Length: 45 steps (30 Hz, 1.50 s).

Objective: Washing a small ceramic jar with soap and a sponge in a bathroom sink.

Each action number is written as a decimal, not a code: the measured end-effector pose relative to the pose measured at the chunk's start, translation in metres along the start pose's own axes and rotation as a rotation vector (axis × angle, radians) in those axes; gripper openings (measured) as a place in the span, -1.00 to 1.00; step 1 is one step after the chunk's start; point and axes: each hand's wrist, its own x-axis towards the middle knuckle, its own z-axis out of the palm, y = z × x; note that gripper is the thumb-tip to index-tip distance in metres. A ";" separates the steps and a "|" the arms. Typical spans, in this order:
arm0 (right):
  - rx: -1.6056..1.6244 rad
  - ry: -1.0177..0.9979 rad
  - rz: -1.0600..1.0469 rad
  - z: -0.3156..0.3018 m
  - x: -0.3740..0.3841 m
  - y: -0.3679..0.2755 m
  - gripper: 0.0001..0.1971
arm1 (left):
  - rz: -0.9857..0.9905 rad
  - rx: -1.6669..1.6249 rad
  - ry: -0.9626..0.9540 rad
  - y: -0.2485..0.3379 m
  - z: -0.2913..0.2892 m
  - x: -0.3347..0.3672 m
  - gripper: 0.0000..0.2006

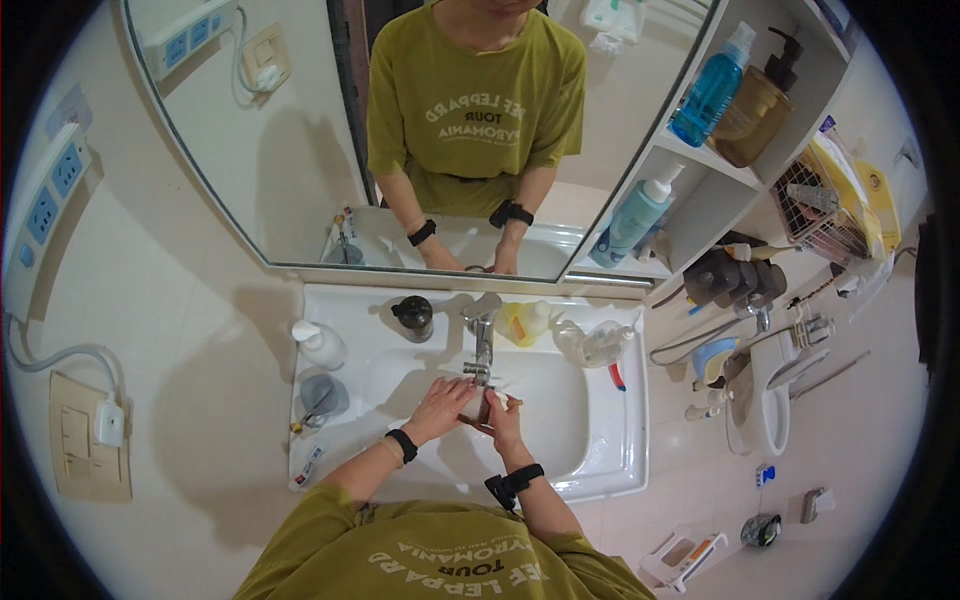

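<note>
Both hands are together under the faucet [484, 335], over the basin of the white sink [555, 425]. My left hand [443, 408] has its fingers closed at the side of a small brownish object [478, 408], whose kind I cannot make out. My right hand [503, 424] is closed on the other side of that object, and a small pale, cream-coloured piece [508, 401] shows at its fingers. The fingers partly hide what is between them. A black band is on each wrist.
On the sink's left stand a white pump bottle [319, 345], a grey cup [324, 398] and a toothpaste tube [307, 466]. Behind the basin are a dark bottle [413, 318], a yellow bottle [524, 323] and a clear bottle [597, 345]. A mirror [300, 180] hangs above.
</note>
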 end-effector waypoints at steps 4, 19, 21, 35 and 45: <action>-0.014 0.067 -0.077 -0.013 0.002 0.015 -0.39 | -0.186 -0.341 -0.110 -0.011 0.016 -0.003 -0.34; 0.083 0.203 -0.039 -0.019 -0.009 0.014 -0.49 | -0.614 -1.079 0.115 -0.016 0.072 -0.012 -0.75; 0.032 0.260 -0.238 -0.010 -0.011 0.017 -0.48 | -0.726 -1.203 0.197 -0.016 0.076 -0.010 -0.70; -0.247 0.180 -0.482 -0.010 -0.003 0.034 -0.49 | -0.554 -0.679 0.462 -0.002 0.076 -0.008 -0.80; -0.311 -0.094 -0.478 0.001 -0.021 0.010 -0.52 | -0.349 -0.348 -0.039 -0.002 0.041 0.005 -0.77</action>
